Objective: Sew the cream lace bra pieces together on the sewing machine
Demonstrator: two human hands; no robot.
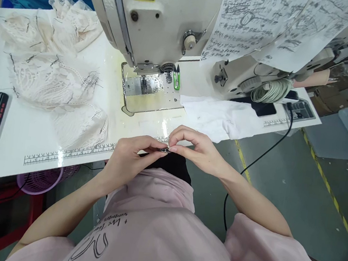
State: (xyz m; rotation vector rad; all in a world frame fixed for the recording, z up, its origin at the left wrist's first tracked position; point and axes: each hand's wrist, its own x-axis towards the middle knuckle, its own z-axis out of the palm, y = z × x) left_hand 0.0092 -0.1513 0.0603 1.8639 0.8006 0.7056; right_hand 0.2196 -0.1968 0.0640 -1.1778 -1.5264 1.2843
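My left hand (136, 155) pinches a small shiny metal piece that looks like a bobbin case (164, 149), just off the table's front edge above my lap. My right hand (195, 150) meets it from the other side, thumb and forefinger pressed together at its edge. Whatever lies between those right fingertips is too small to make out. Beyond my hands stands a sewing machine (164, 23), its needle area partly hidden under the head. Green-handled thread snips (176, 78) lie on the machine bed.
Cream lace pieces (53, 77) with dark thread ends spread over the left of the table. White cloth (223, 117) lies to the right, by a dark phone (263, 109). Written paper sheets (269, 28) hang from the machine. A purple basket (39, 181) sits below the table.
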